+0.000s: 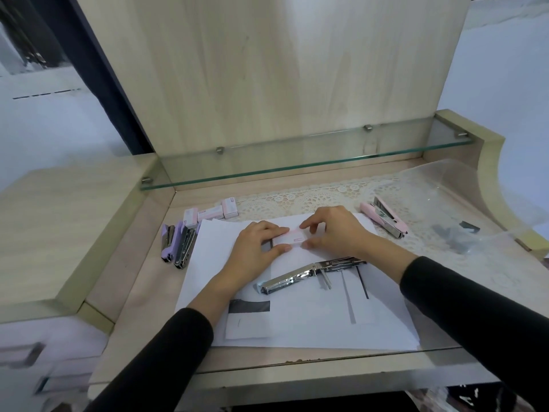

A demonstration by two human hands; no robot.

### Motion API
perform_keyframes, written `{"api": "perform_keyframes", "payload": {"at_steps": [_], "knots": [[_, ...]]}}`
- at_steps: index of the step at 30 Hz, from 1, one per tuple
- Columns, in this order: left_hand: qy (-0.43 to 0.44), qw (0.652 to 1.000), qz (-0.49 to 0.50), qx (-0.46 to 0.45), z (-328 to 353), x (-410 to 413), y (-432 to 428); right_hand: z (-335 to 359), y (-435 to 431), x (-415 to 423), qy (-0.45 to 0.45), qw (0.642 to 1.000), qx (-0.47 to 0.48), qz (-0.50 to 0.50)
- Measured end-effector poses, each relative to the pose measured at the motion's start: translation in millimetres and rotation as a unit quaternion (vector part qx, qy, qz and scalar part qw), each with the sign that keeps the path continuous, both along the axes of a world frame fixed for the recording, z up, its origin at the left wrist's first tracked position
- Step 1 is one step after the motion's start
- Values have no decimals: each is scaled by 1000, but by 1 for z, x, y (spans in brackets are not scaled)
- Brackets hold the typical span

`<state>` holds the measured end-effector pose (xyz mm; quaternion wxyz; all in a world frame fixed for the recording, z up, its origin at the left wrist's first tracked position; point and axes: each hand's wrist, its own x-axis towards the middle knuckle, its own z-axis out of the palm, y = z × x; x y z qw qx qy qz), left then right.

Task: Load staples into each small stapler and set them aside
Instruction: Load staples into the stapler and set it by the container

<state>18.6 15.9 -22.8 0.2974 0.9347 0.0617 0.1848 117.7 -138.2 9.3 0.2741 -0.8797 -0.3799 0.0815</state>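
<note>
Head view: left hand [257, 243] and right hand [337, 230] pinch-grip the staple box [289, 239], apparently opening it. Next move: draw out a strip for the open stapler [309, 273].

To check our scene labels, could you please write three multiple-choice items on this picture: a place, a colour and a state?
1. Where does the pink stapler lie? A) right of the paper B) on a chair C) in a hand
2. What colour are the two staplers left of the paper? A) green B) purple C) red
3. What do the left hand and right hand hold? A) a staple box B) scissors C) nothing

1A, it lies on the lace mat; 2B, both bodies are purple; 3A, both pinch its ends.
</note>
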Motion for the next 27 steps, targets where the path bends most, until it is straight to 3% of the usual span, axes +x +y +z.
{"api": "perform_keyframes", "payload": {"at_steps": [6,12,18,23,27], "knots": [[-19,1000,10,-3,-3,-2,0,-3,-1,3,6,1000,19,4],[-57,989,131,27,-6,-1,3,-4,-1,3,4,1000,24,4],[-70,994,86,-3,-7,-2,6,-1,0,2,-1,1000,10,7],[-34,995,64,-73,-7,-1,8,-1,2,2,1,1000,5,10],[-17,995,69,-71,-6,0,3,-4,4,2,7,1000,10,4]]}}
